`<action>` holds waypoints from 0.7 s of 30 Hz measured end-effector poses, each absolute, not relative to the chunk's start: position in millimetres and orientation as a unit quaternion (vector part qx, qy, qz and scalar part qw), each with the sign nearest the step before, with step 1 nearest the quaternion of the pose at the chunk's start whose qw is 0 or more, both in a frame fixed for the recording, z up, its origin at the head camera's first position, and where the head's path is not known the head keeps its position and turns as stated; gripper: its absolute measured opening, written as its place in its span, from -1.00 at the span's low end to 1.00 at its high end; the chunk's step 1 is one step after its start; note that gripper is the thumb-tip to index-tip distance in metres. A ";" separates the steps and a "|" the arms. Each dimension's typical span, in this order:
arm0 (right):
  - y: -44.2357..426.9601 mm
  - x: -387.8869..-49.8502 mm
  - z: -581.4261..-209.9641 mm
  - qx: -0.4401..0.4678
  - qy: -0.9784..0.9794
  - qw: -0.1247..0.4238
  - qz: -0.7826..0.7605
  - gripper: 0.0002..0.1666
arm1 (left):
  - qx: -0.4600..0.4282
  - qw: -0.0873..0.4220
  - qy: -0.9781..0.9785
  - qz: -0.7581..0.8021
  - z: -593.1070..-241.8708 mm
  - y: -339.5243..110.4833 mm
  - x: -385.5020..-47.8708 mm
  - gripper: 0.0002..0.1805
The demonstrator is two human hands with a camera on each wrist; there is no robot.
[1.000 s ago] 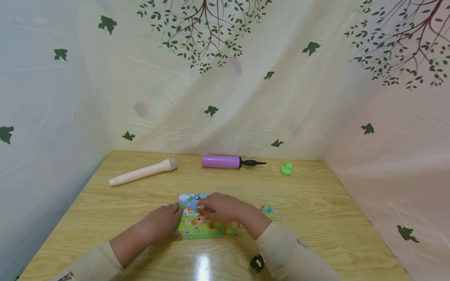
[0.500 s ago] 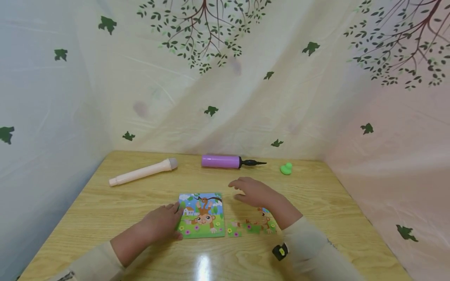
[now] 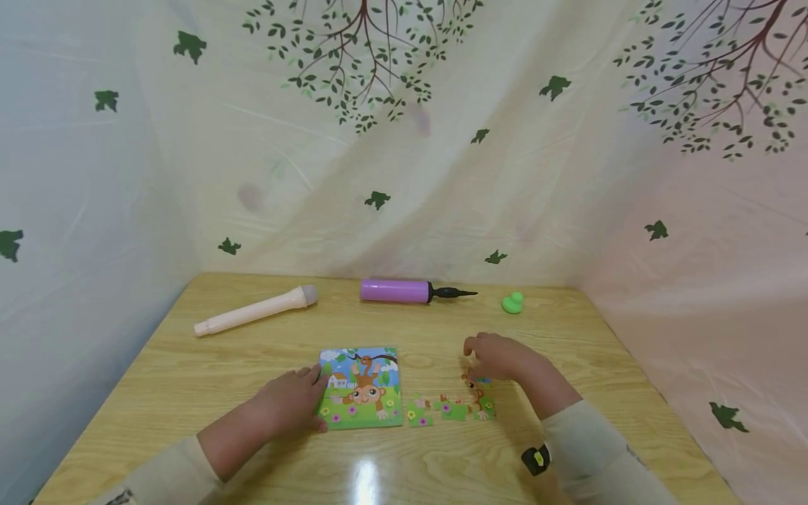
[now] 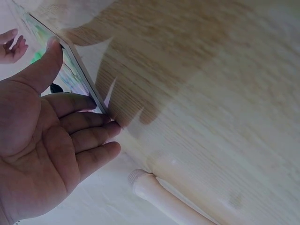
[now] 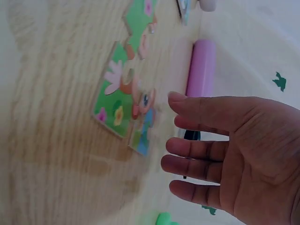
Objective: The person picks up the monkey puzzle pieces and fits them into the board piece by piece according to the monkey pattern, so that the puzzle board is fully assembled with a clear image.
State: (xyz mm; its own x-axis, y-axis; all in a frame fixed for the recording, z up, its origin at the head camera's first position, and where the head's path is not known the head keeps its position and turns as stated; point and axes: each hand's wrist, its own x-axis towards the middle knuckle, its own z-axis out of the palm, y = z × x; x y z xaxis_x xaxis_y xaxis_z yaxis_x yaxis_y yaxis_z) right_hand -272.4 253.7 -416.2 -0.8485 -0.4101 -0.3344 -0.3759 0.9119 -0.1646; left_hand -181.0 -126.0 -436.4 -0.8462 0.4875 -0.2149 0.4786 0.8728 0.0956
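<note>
Nearing puzzle pieces [image 3: 452, 412], right hand [image 3: 501, 356] loosely spread, left hand [image 3: 287, 400] still relaxed against board [image 3: 361, 388]

The right hand [image 5: 255, 154] hovers above the wooden table [image 5: 47, 117], fingers slightly bent and a little apart. Near its fingertips lie a green puzzle piece with flowers [image 5: 112, 101] and, just beside it, a blue piece with an eye [image 5: 142, 133]. Another green piece [image 5: 138, 23] lies to their left. On the far side rests a purple pump [image 5: 201, 70], partly hidden by the hand, before a pale cloth [image 5: 248, 51]; a bright green toy [image 5: 165, 219] shows at right.
</note>
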 end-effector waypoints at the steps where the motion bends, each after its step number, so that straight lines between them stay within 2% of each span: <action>1: 254.6 -271.5 -418.2 -0.202 0.960 0.189 -0.045 -0.58 | 0.251 0.117 0.961 0.020 -436.5 -126.0 -180.9 -0.11; 7: 254.7 -265.9 -428.3 -0.199 0.957 0.204 -0.052 -0.65 | 0.246 0.116 0.962 0.032 -434.8 -126.1 -180.1 -0.10; 21: 246.2 -265.1 -434.0 -0.206 0.963 0.172 -0.033 -0.66 | 0.248 0.119 0.961 0.034 -433.8 -127.5 -181.5 -0.10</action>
State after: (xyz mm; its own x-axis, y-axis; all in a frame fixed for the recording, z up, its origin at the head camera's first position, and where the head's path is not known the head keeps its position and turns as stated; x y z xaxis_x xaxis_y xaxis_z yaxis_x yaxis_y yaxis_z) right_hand -265.1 246.2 -434.0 -0.8560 -0.4087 -0.3165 -0.3859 0.9126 -0.1350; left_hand -181.5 -127.5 -433.8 -0.8487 0.4847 -0.2116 0.4685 0.8746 0.1248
